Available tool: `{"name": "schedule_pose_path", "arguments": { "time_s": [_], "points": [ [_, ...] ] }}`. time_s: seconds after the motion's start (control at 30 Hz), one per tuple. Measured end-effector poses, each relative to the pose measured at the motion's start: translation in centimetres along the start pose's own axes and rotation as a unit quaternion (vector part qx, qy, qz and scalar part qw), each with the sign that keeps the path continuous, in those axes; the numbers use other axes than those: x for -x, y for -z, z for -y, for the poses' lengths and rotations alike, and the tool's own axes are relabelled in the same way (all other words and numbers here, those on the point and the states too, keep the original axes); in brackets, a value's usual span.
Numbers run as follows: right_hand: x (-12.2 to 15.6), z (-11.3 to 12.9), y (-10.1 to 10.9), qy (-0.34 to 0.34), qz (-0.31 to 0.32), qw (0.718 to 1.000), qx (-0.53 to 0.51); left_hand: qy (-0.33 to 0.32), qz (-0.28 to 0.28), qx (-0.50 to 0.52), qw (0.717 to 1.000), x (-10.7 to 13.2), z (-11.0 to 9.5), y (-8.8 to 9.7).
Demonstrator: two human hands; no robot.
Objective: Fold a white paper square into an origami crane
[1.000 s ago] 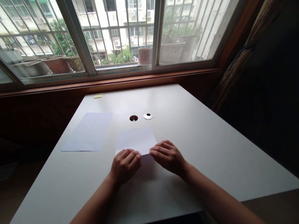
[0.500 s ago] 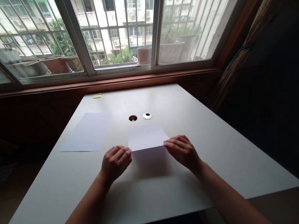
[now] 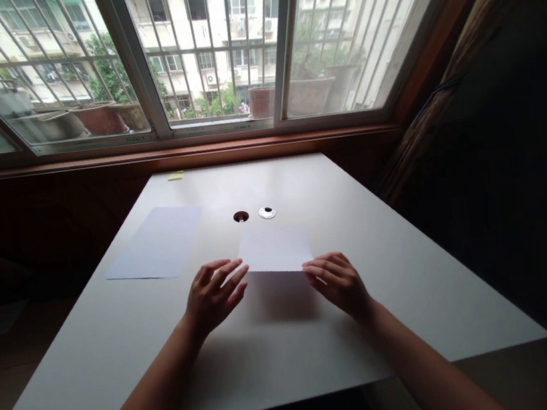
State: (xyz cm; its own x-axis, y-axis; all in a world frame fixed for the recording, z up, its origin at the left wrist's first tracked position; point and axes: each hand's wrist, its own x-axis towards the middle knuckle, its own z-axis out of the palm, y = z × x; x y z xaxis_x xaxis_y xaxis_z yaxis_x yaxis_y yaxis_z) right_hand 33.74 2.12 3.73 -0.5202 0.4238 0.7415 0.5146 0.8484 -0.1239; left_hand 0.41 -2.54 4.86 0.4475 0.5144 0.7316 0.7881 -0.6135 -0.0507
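Note:
A white sheet of paper (image 3: pixel 276 248) is held above the white table (image 3: pixel 294 363), casting a shadow below its near edge. My right hand (image 3: pixel 338 282) pinches its near right corner between thumb and fingers. At the sheet's left side, my left hand (image 3: pixel 218 293) has its fingers spread. Its fingertips are close to the near left corner; whether they touch the paper I cannot tell.
More white paper (image 3: pixel 155 243) lies flat on the table's left side. Beyond the held sheet are a round cable hole (image 3: pixel 241 216) and a round grommet cover (image 3: pixel 267 212). A yellow sticky note (image 3: pixel 175 175) is at the far left corner. A barred window stands behind.
My left hand has loosened from a pinch and its fingers have spread. The sheet has shifted slightly right and tilted, its near edge sloping down to the right. My right hand keeps its grip.

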Motion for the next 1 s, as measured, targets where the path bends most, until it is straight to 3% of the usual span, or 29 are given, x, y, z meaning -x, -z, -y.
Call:
{"name": "schedule_pose_path", "arguments": {
  "time_s": [0.23,0.6,1.0],
  "points": [
    [-0.9,1.2,-1.3,0.051,0.051,0.997,-0.018,-0.049,0.042,0.026,0.998,0.0,-1.5,-1.4],
    [-3.6,4.4,-4.2,0.089,0.074,0.993,0.012,-0.048,0.059,0.022,0.997,0.3,-1.5,-1.5],
    [-5.3,5.3,-6.0,0.103,0.072,0.992,0.026,-0.037,0.063,-0.01,0.997,0.3,-1.6,-1.3]
  ]
}}
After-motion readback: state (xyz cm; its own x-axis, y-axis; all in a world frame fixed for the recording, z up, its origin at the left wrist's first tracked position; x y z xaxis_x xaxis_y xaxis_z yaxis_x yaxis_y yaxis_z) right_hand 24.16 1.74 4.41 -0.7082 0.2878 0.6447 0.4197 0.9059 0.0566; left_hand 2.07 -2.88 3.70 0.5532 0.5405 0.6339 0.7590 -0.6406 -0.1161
